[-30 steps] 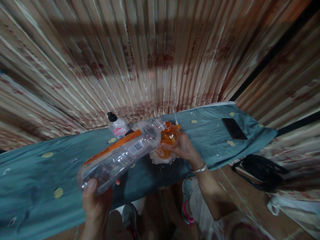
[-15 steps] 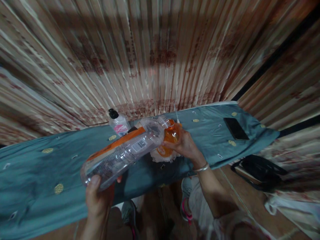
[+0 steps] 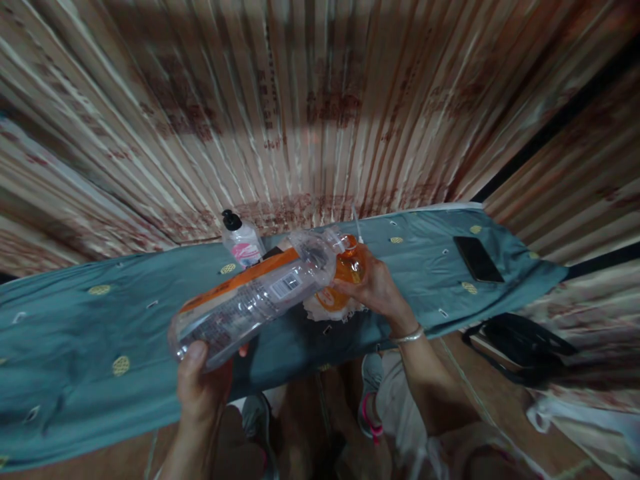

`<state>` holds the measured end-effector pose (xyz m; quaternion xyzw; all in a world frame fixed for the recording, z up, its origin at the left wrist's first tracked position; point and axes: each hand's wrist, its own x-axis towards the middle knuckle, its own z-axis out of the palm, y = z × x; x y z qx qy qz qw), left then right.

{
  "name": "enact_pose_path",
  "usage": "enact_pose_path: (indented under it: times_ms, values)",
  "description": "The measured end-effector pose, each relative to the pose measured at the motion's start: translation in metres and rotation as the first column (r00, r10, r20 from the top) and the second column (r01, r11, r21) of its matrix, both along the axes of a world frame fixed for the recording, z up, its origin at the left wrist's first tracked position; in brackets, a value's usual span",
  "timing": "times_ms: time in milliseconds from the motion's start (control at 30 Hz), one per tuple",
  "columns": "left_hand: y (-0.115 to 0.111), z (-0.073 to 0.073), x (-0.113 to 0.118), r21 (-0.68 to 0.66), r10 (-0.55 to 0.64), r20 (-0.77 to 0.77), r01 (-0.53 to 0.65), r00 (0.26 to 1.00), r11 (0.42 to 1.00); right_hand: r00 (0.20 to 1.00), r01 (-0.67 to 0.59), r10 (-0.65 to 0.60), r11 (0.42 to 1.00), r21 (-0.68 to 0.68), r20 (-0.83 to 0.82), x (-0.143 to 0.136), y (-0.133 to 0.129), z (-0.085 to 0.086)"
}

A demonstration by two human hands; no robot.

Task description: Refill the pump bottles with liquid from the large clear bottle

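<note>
My left hand (image 3: 203, 387) grips the base of a large clear plastic bottle (image 3: 250, 303) with an orange-banded label and a barcode. The bottle is tilted, its neck pointing up and right. Its mouth meets the open top of a small orange bottle (image 3: 345, 267), and I cannot tell whether the two rims touch. My right hand (image 3: 375, 283) is closed round the small bottle from the right. Beneath the small bottle lies a piece of white tissue-like material (image 3: 320, 312). Any liquid inside the large bottle is hard to make out.
A pump bottle (image 3: 243, 243) with a black top stands behind the large bottle. At right a black phone (image 3: 477, 259) lies on the green cloth (image 3: 150, 360). Striped curtains (image 3: 300, 100) hang behind. A dark bag (image 3: 520, 343) is on the floor at right.
The view has shifted slightly, moving both hands and bottles a little right in the picture. The large bottle stays tilted against or close to the small one, both grips unchanged.
</note>
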<state>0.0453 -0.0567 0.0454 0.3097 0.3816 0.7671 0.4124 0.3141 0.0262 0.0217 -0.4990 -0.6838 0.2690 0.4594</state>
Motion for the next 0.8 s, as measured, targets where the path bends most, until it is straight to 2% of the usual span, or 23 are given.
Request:
enact_pose_path:
  times_ms: [233, 433, 633, 800]
  values:
    - [-0.0025, 0.0030, 0.0008, -0.026, 0.019, 0.000, -0.019, 1.000, 0.999, 1.000, -0.006, 0.006, 1.000, -0.022, 0.008, -0.0003, -0.0007, 0.0016]
    - [-0.0015, 0.0013, -0.0010, 0.007, 0.017, 0.022, -0.017, 1.000, 1.000, 1.000, -0.030, 0.030, 1.000, -0.001, -0.006, -0.0003, -0.0008, 0.0026]
    - [-0.0033, 0.0073, 0.0019, -0.042, 0.028, -0.021, -0.028, 0.999, 0.999, 1.000, -0.007, 0.007, 1.000, 0.003, 0.007, -0.0007, -0.0003, 0.0013]
    - [-0.0033, 0.0050, -0.0001, -0.026, 0.042, 0.001, -0.042, 0.999, 0.999, 1.000, -0.015, 0.015, 1.000, 0.003, -0.008, -0.0010, -0.0005, 0.0023]
